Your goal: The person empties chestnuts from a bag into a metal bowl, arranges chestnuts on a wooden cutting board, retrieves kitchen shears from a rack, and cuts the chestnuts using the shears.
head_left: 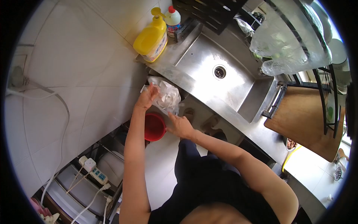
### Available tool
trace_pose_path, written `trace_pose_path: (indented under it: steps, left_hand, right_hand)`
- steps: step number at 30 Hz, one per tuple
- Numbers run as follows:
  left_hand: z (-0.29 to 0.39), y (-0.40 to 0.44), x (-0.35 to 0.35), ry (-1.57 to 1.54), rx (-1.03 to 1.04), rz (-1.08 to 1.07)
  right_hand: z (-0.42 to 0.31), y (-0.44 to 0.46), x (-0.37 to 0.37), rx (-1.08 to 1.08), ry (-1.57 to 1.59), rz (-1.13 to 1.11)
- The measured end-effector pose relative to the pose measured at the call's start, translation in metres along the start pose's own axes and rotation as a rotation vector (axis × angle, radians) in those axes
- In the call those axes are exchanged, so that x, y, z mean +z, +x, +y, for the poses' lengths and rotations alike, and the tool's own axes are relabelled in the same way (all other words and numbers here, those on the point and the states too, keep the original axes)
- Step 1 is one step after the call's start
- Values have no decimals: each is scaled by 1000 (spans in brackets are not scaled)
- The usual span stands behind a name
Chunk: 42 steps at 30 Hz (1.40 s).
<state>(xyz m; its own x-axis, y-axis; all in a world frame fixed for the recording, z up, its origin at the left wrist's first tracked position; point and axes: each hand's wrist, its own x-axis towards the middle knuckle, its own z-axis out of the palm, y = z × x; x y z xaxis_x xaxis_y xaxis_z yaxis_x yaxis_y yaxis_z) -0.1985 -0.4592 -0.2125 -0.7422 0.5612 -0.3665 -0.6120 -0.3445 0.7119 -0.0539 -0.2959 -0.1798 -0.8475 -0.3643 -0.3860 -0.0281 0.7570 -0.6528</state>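
Observation:
A crumpled, whitish clear plastic bag hangs below the front edge of the counter, between my two hands. My left hand is closed on the bag's left side, its fingers partly hidden. My right hand pinches the lower right edge of the bag. Just below the bag, a red bucket stands on the floor, close to my right fingertips. What lies inside the bag cannot be made out.
A steel sink is set in the counter. Beside it stand a yellow detergent jug and a red-capped bottle. At right are a wooden cutting board and a black rack. A power strip lies lower left.

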Motion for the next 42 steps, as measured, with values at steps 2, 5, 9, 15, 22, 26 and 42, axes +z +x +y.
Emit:
trace_pose_path:
  steps: [2,5,9,15,22,26,42]
  left_hand:
    - [-6,3,-11,-86,-63,70]
    - [-17,11,-41,108,29,299]
    - [-21,8,-55,705,34,494]
    - [-40,-2,-84,826,51,418]
    - [-6,-12,4,973,357,607]
    - [-20,31,115,763,290,278]
    - [-138,260,332,-25,-76,-35]
  right_hand:
    - [-4,-6,4,4,12,-3]
    - [0,-10,7,2,27,46]
    - [23,-16,-20,-136,194,124]
    - [136,-52,-124,215,300,597]
    - [287,-64,-272,491,111,1413]
    - [297,-54,-296,489,-177,1133]
    - [326,-87,-322,197,-476,1298]
